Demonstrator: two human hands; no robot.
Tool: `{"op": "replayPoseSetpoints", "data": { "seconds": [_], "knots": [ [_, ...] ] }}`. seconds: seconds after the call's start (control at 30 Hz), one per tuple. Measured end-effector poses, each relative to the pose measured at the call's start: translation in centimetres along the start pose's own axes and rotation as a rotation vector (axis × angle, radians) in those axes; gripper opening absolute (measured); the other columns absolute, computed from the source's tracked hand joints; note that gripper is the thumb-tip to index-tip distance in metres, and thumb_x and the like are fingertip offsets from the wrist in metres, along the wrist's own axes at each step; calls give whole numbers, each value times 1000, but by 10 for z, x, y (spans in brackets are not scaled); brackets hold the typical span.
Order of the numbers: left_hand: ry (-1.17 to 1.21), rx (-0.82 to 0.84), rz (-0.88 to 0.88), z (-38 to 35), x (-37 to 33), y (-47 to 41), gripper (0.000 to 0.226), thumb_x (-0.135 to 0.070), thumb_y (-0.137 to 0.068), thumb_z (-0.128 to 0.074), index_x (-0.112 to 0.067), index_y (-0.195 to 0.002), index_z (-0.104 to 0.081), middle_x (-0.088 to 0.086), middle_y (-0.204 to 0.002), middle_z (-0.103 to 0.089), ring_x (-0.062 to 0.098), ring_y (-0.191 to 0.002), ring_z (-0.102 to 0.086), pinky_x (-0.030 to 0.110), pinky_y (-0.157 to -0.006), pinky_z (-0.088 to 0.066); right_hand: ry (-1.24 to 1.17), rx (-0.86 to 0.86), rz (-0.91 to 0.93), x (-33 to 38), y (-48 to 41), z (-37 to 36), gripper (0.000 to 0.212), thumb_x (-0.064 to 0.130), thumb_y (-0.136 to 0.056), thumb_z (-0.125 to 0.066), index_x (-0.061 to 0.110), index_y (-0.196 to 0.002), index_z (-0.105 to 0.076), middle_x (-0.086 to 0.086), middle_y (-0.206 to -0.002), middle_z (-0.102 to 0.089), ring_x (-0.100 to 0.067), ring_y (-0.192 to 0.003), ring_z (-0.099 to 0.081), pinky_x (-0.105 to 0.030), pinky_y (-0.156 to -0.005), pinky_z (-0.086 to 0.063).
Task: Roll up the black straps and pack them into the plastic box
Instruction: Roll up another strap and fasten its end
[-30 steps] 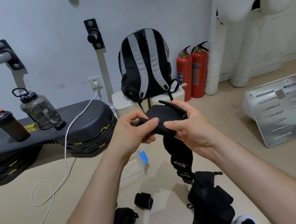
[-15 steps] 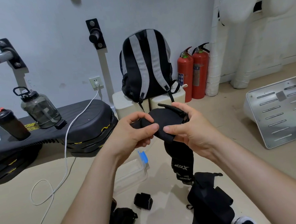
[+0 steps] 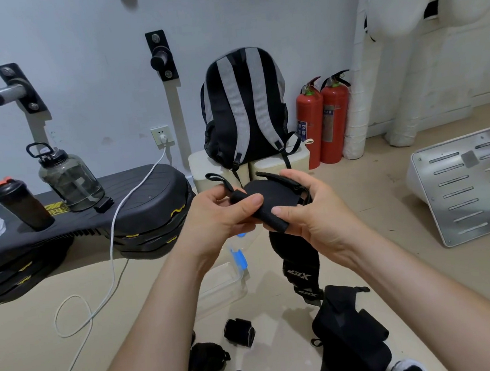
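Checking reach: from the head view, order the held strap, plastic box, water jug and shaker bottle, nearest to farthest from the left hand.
From the left hand:
1. black strap, pinched in its fingers.
2. plastic box, lying just below it.
3. water jug, off to the left on the black platform.
4. shaker bottle, farther left on the same platform.

Pale wall (image 3: 74, 37) is being lit pretty evenly, no harsh shadows. Two metal pegs (image 3: 10, 89) are being held on it by black plates, with a socket (image 3: 161, 136) lower down. A white cable (image 3: 111, 252) is being run from that socket over a black platform (image 3: 149, 194) and down onto the beige floor (image 3: 374, 202). A jug (image 3: 69, 178) and a shaker (image 3: 21, 208) are being carried by the platform. A backpack (image 3: 242, 107) is being propped on white blocks (image 3: 204, 168), with two red extinguishers (image 3: 311, 125) just beside it. White pads (image 3: 398, 51) are being stood along the right wall, with a metal panel (image 3: 471, 187) being kept tilted on the floor nearby.
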State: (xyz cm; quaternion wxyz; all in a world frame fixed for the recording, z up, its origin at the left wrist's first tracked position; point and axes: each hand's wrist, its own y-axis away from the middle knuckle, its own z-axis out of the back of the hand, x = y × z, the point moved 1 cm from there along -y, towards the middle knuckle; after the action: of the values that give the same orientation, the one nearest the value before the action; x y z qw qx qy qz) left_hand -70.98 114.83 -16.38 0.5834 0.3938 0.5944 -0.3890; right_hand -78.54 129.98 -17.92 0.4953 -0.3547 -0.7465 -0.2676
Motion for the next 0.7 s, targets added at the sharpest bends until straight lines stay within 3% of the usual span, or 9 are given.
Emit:
{"op": "replayPoseSetpoints", "data": {
  "seconds": [0.07,0.17,0.37,0.57,0.7],
  "knots": [
    [-3,-51,-7,-4,2,-1,20,-14,-79,-79,-10,-87,-62,3,-74,-73,22,-72,-74,27,-62,-55,52,-24,26,-1,0,-1,69,-17,-85,-63,15,-143,-46,-10,-124,-59,-27,-103,-69,-43,-83,-61],
    [-14,-149,-25,-8,4,-4,27,-11,-81,-80,-10,-90,-54,3,-72,-70,18,-68,-71,29,-62,-56,88,-41,48,2,3,-3,60,-12,-88,-62,14,-141,-49,-2,-117,-61,-22,-106,-67,-39,-89,-59],
    [-72,-240,-55,-12,11,-9,31,-7,-81,-78,-10,-86,-48,0,-62,-59,18,-47,-54,26,-48,-46,79,-20,40,2,8,-7,60,-9,-82,-72,16,-133,-54,-4,-111,-66,-20,-97,-71,-39,-84,-61],
    [-67,-136,-52,-12,8,-6,20,-10,-84,-76,-12,-72,-60,5,-63,-57,15,-48,-47,23,-48,-41,63,-53,29,-1,5,-5,55,-7,-86,-68,12,-136,-55,-10,-122,-62,-28,-103,-70,-38,-78,-62],
    [24,36,-18,-3,6,-4,16,-18,-78,-81,-19,-76,-65,7,-75,-60,15,-57,-51,25,-56,-45,-4,-61,17,1,5,-4,47,-10,-88,-65,9,-130,-58,-14,-118,-63,-28,-90,-73,-34,-69,-61]
  ]
}}
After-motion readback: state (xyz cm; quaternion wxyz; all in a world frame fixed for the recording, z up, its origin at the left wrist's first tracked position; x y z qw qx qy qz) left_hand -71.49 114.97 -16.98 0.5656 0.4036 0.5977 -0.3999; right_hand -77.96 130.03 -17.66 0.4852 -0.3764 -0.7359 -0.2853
